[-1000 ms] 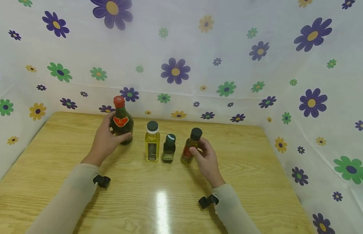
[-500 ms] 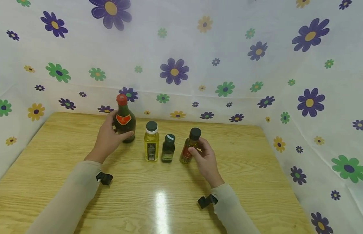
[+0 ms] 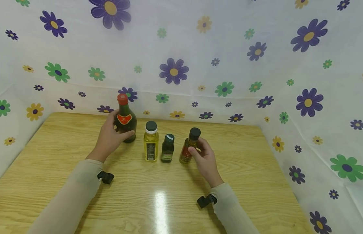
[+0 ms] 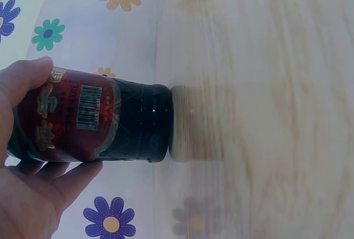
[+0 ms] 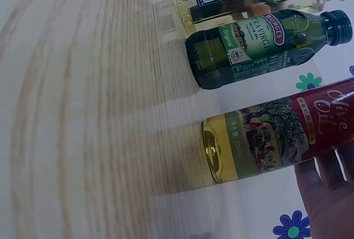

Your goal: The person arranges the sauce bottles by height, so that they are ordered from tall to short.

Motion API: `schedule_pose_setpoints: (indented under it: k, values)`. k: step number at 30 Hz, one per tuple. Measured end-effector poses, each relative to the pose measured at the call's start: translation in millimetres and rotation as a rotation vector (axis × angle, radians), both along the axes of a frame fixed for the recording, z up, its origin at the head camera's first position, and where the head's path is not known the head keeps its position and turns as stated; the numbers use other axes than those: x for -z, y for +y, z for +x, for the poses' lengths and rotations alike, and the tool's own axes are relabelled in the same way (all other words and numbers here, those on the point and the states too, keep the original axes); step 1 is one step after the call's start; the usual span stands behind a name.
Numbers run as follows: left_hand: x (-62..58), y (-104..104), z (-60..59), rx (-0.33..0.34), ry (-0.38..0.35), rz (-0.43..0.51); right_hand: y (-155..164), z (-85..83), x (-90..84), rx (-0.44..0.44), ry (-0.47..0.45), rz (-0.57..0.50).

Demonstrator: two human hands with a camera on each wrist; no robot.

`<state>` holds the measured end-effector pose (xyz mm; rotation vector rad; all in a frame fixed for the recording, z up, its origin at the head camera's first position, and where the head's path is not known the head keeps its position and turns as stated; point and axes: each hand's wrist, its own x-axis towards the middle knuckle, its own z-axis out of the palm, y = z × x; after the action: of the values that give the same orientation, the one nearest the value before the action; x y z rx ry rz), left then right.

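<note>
1. Your left hand (image 3: 109,138) grips the dark red-capped bottle (image 3: 125,119), upright at the row's left end.
2. Your right hand (image 3: 205,159) pinches the olive oil bottle (image 3: 189,147), tilted, at the right end.

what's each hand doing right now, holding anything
Left hand: fingers grip the dark red-capped bottle.
Right hand: fingers hold the olive oil bottle with the red label.

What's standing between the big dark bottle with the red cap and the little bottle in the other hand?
Two bottles, seen in the head view: a yellow oil bottle with a black cap, then a small dark green bottle. They stand between the red-capped bottle and the olive oil bottle.
</note>
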<state>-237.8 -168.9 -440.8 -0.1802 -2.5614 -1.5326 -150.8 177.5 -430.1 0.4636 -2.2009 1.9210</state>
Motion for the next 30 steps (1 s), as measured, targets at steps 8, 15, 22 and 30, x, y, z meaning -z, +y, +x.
schedule_pose_setpoints:
  k: [8,15,22,30]
  values:
    - [2.5,-1.3,-0.8,0.000,-0.002,0.019,-0.4,0.7,0.0,-0.004,-0.009,0.006]
    - [2.3,-1.2,-0.2,-0.001,-0.035,0.016,-0.9,1.6,-0.6,0.006,-0.015,0.019]
    - [2.6,-0.3,-1.8,0.016,-0.058,0.014,-1.7,1.1,-0.7,0.019,-0.024,-0.003]
    - [8.5,-1.3,-4.9,0.037,-0.067,0.048,-1.5,-0.5,0.3,0.031,-0.031,-0.007]
